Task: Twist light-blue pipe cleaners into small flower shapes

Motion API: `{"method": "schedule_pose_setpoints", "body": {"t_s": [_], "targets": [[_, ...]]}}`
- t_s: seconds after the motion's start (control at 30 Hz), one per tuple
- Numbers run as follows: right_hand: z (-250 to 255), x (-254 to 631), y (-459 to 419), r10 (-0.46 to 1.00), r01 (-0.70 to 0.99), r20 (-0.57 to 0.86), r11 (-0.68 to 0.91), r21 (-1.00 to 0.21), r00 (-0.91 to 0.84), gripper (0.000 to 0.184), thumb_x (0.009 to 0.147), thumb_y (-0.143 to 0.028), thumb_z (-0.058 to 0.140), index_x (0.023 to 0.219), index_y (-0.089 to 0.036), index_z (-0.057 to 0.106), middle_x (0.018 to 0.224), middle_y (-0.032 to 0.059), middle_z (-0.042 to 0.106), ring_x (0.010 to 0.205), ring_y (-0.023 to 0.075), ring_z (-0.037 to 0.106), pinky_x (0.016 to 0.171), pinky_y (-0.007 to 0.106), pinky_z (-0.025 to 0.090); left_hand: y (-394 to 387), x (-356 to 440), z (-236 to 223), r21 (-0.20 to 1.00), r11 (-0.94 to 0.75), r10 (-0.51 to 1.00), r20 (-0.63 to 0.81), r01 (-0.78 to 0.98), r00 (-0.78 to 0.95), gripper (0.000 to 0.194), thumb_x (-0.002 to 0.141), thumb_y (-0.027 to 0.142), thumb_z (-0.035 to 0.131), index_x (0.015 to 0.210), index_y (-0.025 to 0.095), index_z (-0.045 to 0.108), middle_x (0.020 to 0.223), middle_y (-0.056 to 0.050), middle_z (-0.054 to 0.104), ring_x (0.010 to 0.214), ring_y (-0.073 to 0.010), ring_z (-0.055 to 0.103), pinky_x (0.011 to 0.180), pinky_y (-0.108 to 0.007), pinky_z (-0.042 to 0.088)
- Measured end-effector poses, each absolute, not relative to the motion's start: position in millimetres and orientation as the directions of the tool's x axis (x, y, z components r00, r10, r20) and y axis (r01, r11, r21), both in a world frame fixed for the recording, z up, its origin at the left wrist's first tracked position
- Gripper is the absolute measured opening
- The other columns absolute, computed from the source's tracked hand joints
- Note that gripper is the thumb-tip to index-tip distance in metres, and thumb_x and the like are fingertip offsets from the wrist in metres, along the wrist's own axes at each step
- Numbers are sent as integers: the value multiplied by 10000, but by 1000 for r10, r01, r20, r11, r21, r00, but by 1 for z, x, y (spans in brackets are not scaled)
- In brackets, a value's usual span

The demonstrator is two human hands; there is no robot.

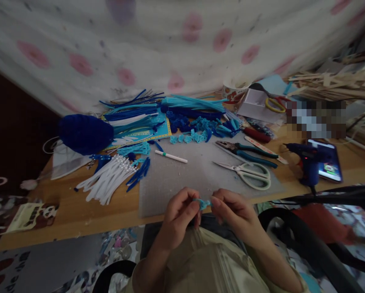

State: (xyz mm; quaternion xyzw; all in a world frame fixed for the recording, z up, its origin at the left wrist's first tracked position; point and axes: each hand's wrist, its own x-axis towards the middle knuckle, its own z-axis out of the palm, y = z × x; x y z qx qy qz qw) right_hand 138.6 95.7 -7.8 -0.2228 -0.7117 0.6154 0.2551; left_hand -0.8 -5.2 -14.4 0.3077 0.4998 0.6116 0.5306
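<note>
Between my two hands is a short light-blue pipe cleaner (203, 204), bent into a small loop. My left hand (182, 209) pinches its left end between thumb and fingers. The right end sits in the closed fingertips of my right hand (233, 209). Both hands are just over the front edge of the grey cutting mat (170, 179). On that mat lie white-handled scissors (252, 176), pliers with teal handles (246, 154) and a white marker (171, 156). Small light-blue pipe-cleaner flowers (190, 137) are lined up at the mat's back edge.
Bundles of blue pipe cleaners (194, 103) lie at the back, near a dark blue fuzzy bundle (86, 133). White looped pipe cleaners (107, 181) fan out at left. A blue glue gun (309, 162) stands beside a phone (330, 162) at right. A white box (256, 106) is behind.
</note>
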Motion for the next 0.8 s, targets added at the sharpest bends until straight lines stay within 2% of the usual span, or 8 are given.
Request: {"method": "schedule_pose_setpoints", "body": {"t_s": [0.13, 0.27, 0.37, 0.47, 0.57, 0.63, 0.7, 0.8], "targets": [[-3, 137, 104, 506, 42, 144, 338, -940, -851, 406, 1004, -412, 358, 714, -181, 524, 642, -11, 514, 597, 120, 475, 574, 247, 357, -4, -3, -10, 959, 164, 967, -203, -230, -154, 315, 875, 479, 583, 815, 176, 528, 580, 50, 475, 508, -78, 435, 496, -199, 354], [2, 133, 106, 369, 33, 162, 468, -883, -915, 311, 995, -339, 420, 745, -187, 524, 653, -21, 526, 573, 104, 457, 548, 230, 321, -3, -2, -8, 964, 189, 953, -226, -186, -204, 305, 889, 468, 556, 798, 179, 517, 576, 62, 434, 503, -73, 412, 479, -190, 335], [-3, 130, 101, 354, 8, 232, 562, -827, -906, 290, 1000, -305, 405, 766, -189, 530, 682, -3, 552, 588, 111, 474, 561, 236, 314, -3, -1, -12, 955, 214, 938, -260, -206, -230, 363, 871, 528, 544, 768, 183, 498, 556, 72, 422, 478, -64, 391, 454, -172, 341], [-13, 126, 94, 410, 23, 304, 627, -779, -860, 359, 1016, -367, 345, 752, -192, 515, 679, 11, 548, 607, 126, 483, 563, 243, 310, 1, 1, -19, 915, 297, 913, -355, -273, -200, 467, 798, 646, 555, 688, 205, 445, 446, 106, 354, 348, -53, 310, 333, -161, 279], [-21, 121, 85, 557, 108, 288, 573, -813, -779, 426, 1016, -439, 290, 707, -199, 459, 636, -4, 509, 573, 121, 452, 536, 236, 297, 7, 5, -26, 873, 345, 872, -434, -343, -226, 543, 722, 737, 562, 647, 221, 409, 378, 138, 257, 267, -42, 196, 258, -162, 196], [-22, 118, 80, 652, 141, 236, 471, -871, -721, 440, 1011, -460, 274, 694, -201, 434, 621, -16, 484, 551, 113, 436, 527, 231, 301, 9, 7, -26, 874, 334, 852, -440, -354, -283, 551, 711, 741, 577, 647, 215, 427, 378, 137, 257, 273, -39, 192, 265, -159, 206], [-18, 117, 79, 705, 145, 149, 339, -930, -694, 464, 1007, -476, 265, 673, -199, 428, 604, -24, 463, 541, 108, 426, 526, 227, 313, 7, 7, -23, 899, 312, 853, -407, -306, -326, 526, 720, 708, 608, 683, 197, 490, 403, 119, 315, 304, -42, 246, 298, -156, 238], [-9, 118, 83, 654, 133, 9, 167, -977, -756, 510, 1001, -499, 269, 640, -187, 449, 578, -32, 448, 537, 100, 413, 523, 224, 325, 1, 3, -18, 949, 277, 879, -313, -150, -361, 465, 759, 641, 629, 784, 179, 590, 508, 62, 477, 389, -59, 367, 366, -163, 307]]}}
